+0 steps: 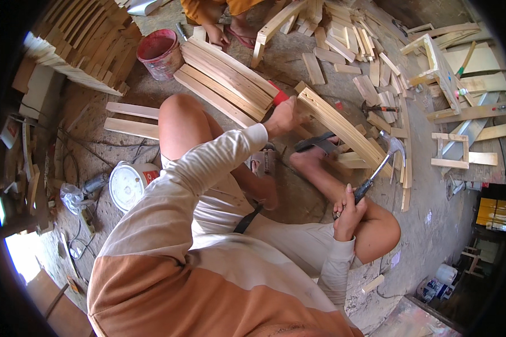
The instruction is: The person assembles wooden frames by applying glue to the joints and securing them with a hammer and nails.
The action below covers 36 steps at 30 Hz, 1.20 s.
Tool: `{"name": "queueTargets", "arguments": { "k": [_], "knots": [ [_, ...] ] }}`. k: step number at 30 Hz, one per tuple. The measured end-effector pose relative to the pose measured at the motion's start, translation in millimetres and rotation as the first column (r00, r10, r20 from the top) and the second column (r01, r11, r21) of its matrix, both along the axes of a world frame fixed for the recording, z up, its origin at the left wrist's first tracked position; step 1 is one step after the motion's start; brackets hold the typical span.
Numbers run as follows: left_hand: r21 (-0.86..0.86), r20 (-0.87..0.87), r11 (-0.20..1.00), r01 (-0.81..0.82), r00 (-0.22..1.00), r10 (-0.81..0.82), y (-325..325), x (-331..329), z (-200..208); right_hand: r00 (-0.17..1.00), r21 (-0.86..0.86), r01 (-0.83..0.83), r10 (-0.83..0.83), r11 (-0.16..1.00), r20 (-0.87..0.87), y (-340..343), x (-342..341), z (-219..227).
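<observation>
In my right hand (pixel 350 214) is a claw hammer (pixel 371 177), gripped by its dark handle with the steel head pointing up and away. My left hand (pixel 284 118) reaches forward between two groups of wooden pieces. Its fingers are partly hidden and blurred. A red object (pixel 279 93) shows just beyond that hand; whether I hold it I cannot tell. Right of the hand lies a long stack of light wooden strips (pixel 340 126), slanting towards the hammer. Left of it rests a row of long wooden boards (pixel 225 76).
Another person's hand (pixel 216 35) is beside the far end of the boards. A red-stained bucket (pixel 159 53) and a white lidded bucket (pixel 130 182) stand at left. Wood offcuts (pixel 348 45) lie scattered at far right. A second hammer (pixel 379 108) lies among them. Slats (pixel 87 39) are piled at far left.
</observation>
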<state>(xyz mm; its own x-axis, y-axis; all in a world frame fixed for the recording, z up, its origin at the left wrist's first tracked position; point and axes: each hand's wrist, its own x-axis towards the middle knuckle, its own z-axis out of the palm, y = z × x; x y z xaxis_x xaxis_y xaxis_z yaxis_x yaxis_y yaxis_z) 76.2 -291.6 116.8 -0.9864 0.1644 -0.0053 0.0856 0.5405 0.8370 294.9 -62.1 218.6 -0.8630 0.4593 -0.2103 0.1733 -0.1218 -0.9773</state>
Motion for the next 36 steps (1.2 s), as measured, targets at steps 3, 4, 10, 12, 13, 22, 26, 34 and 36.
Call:
{"name": "queueTargets", "arguments": {
  "k": [3,4,10,12,13,22,26,34,36],
  "knots": [
    [0.167,-0.048,0.985,0.034,0.998,-0.026,-20.0,-11.0,32.3,1.000,0.005,-0.007,0.007,1.000,-0.003,-2.3,1.2,1.8],
    [0.340,-0.087,0.940,0.011,0.996,0.020,-28.1,-12.1,44.9,1.000,0.007,-0.006,0.006,1.000,0.000,-2.7,1.8,2.8],
    [-0.087,0.000,0.969,0.232,0.972,-0.233,-65.6,-73.2,8.3,0.993,0.004,0.027,-0.026,1.000,-0.115,-7.4,10.8,16.2],
    [-0.286,0.012,0.917,0.277,0.958,-0.285,-61.3,-68.0,-75.1,0.986,-0.046,0.005,-0.013,0.999,-0.168,-18.1,16.3,28.6],
    [-0.262,-0.026,0.928,0.266,0.959,-0.283,-45.6,-65.0,-86.1,0.980,-0.074,0.026,-0.040,0.997,-0.194,-18.6,24.7,32.2],
    [-0.142,-0.038,0.915,0.378,0.922,-0.386,-26.9,-54.4,-66.8,0.925,-0.134,-0.060,0.004,0.989,-0.379,-50.7,108.8,84.5],
    [-0.052,-0.280,0.867,0.495,0.826,-0.489,4.1,-37.3,-1.2,0.853,-0.343,-0.184,-0.024,0.921,-0.522,-67.9,127.8,88.9],
    [0.021,-0.342,0.794,0.608,0.750,-0.566,102.4,-10.7,157.9,0.783,0.091,-0.051,0.096,0.995,-0.615,-31.8,123.6,68.8],
    [-0.184,-0.423,0.774,0.606,0.661,-0.619,133.1,-9.3,187.1,0.831,0.207,0.093,0.039,0.974,-0.555,-10.1,116.8,69.3]
  ]
}}
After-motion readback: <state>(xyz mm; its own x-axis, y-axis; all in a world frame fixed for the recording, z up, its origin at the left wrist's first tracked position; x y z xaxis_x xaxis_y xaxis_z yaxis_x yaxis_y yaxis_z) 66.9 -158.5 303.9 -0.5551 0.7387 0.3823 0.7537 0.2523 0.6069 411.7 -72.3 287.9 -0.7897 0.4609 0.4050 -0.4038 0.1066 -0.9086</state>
